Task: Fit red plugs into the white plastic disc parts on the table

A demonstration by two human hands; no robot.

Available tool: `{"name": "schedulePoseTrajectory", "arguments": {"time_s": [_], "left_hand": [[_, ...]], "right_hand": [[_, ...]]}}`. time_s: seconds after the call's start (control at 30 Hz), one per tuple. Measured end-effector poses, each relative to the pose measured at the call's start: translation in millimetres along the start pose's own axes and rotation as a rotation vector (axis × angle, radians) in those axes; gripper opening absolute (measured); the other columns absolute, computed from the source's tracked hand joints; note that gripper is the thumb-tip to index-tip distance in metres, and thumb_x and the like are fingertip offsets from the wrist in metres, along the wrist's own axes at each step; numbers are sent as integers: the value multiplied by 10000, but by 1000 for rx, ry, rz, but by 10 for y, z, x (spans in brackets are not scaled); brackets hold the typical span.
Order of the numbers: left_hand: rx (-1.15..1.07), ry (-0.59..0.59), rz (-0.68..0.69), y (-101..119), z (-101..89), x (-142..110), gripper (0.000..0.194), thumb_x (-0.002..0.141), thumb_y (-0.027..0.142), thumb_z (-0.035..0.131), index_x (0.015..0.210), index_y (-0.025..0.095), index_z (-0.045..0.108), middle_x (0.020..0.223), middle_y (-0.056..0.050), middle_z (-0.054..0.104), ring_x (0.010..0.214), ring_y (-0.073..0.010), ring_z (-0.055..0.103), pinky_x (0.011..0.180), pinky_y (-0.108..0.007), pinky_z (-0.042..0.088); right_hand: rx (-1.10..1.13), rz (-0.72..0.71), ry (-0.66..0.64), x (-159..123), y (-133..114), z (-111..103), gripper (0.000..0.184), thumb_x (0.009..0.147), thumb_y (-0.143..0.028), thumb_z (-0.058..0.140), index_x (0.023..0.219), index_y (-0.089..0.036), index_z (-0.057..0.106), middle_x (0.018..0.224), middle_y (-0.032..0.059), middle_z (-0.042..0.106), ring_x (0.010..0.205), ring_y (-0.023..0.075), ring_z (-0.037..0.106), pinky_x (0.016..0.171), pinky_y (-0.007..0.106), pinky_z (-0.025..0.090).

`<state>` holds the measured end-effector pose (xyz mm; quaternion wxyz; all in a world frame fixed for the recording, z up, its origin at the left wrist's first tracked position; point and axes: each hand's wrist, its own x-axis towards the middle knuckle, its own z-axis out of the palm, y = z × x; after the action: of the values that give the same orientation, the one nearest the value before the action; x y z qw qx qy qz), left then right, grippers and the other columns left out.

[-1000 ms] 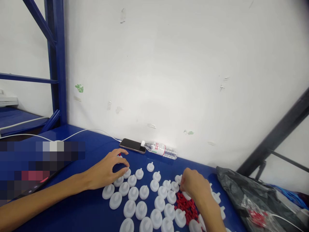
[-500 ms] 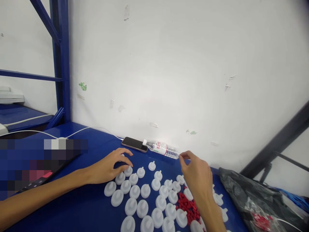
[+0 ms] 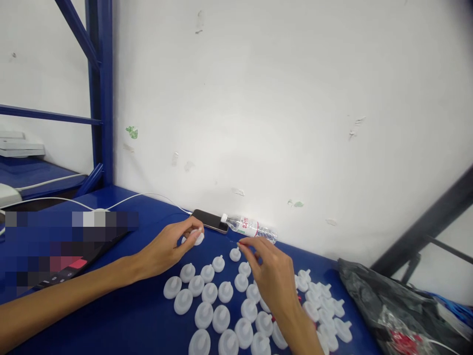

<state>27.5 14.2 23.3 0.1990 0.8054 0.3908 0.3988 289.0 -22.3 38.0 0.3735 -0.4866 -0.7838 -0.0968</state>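
Note:
My left hand (image 3: 172, 249) pinches a white spouted cap (image 3: 199, 238) between thumb and fingertips, just off the blue table. Another white piece shows partly behind those fingers. With fingertips pressed together, my right hand (image 3: 271, 268) holds a small red piece (image 3: 240, 243), mostly covered by the fingers. It hovers beside the farthest white cap (image 3: 235, 254) of the middle rows. Several more white caps (image 3: 221, 318) stand stem-up in loose rows below both hands. My right forearm hides most of the red pieces lying among them.
A clear water bottle (image 3: 247, 226) and a black phone (image 3: 209, 221) on a white cable lie along the wall. More white caps (image 3: 327, 308) are heaped at the right, beside a dark plastic bag (image 3: 369, 291). A blue metal post (image 3: 106, 98) rises at the left.
My left hand has closed on a white cap and raised it away from the rows. My right hand has moved left, from the bottle's base to the farthest middle cap.

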Motion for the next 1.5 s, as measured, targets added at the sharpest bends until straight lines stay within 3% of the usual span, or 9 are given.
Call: {"name": "schedulePoseTrajectory", "arguments": {"time_s": [0.2, 0.33, 0.5, 0.7, 0.93, 1.03, 1.17, 1.27, 1.5], "left_hand": [[-30, -37, 96, -41, 66, -36, 292, 892, 439, 705, 1110, 247, 671, 1005, -14, 620, 649, -113, 528, 649, -258, 479], [-61, -55, 135, -15, 103, -72, 344, 852, 501, 739, 1079, 245, 704, 962, -15, 589, 641, -112, 490, 589, -243, 459], [-122, -76, 148, 42, 143, -116, 356, 844, 476, 757, 1135, 278, 704, 958, -2, 574, 646, -102, 491, 598, -229, 475], [-320, -65, 23, 50, 185, -111, 390, 803, 383, 814, 1161, 273, 705, 995, -14, 594, 733, -131, 584, 628, -238, 530], [-698, -167, -284, 208, 236, -150, 495, 854, 415, 755, 1271, 184, 622, 933, -48, 735, 887, -224, 683, 814, -343, 558], [-777, -211, -272, 297, 207, -154, 497, 863, 414, 749, 1278, 180, 607, 1068, -82, 736, 1037, -270, 672, 908, -388, 539], [-787, -228, -247, 339, 182, -158, 412, 875, 376, 744, 1225, 193, 625, 1054, -69, 724, 1019, -246, 673, 894, -360, 545], [-717, -234, -266, 317, 185, -173, 469, 868, 371, 750, 1278, 197, 602, 1079, -73, 722, 1030, -251, 673, 902, -366, 549], [-611, -51, -246, 148, 93, -65, 472, 764, 377, 830, 1153, 152, 685, 1008, -79, 765, 960, -275, 711, 854, -365, 588]], "right_hand": [[195, -205, 27, -37, -175, 49, 112, 994, -195, 583, 1034, -236, 680, 953, -26, 735, 776, 115, 692, 663, 201, 467], [375, -188, 11, -46, -291, 57, 88, 961, -171, 639, 998, -234, 689, 936, -33, 737, 786, 105, 688, 637, 195, 468], [426, -179, -31, -64, -348, 80, 105, 949, -149, 654, 990, -231, 705, 938, -36, 739, 776, 94, 684, 645, 195, 470], [428, -173, -24, -69, -332, 92, 123, 947, -135, 653, 998, -234, 706, 938, -40, 741, 793, 93, 689, 668, 190, 473], [412, -152, 9, -104, -383, 115, 140, 966, -161, 631, 1038, -263, 695, 942, -37, 717, 761, 92, 661, 619, 205, 441], [445, -127, -2, -102, -403, 117, 145, 961, -155, 629, 1022, -268, 696, 944, -37, 707, 759, 91, 649, 607, 205, 427], [524, -53, -91, -96, -425, 140, 145, 930, -147, 656, 965, -279, 703, 939, -49, 681, 675, 75, 591, 551, 207, 390], [549, -13, -135, -104, -430, 164, 167, 919, -146, 666, 969, -301, 702, 948, -62, 675, 658, 74, 567, 555, 206, 389], [376, -61, -144, -126, -397, 162, 284, 971, -213, 597, 1221, -347, 613, 975, -42, 668, 604, 97, 562, 548, 230, 406]]}}
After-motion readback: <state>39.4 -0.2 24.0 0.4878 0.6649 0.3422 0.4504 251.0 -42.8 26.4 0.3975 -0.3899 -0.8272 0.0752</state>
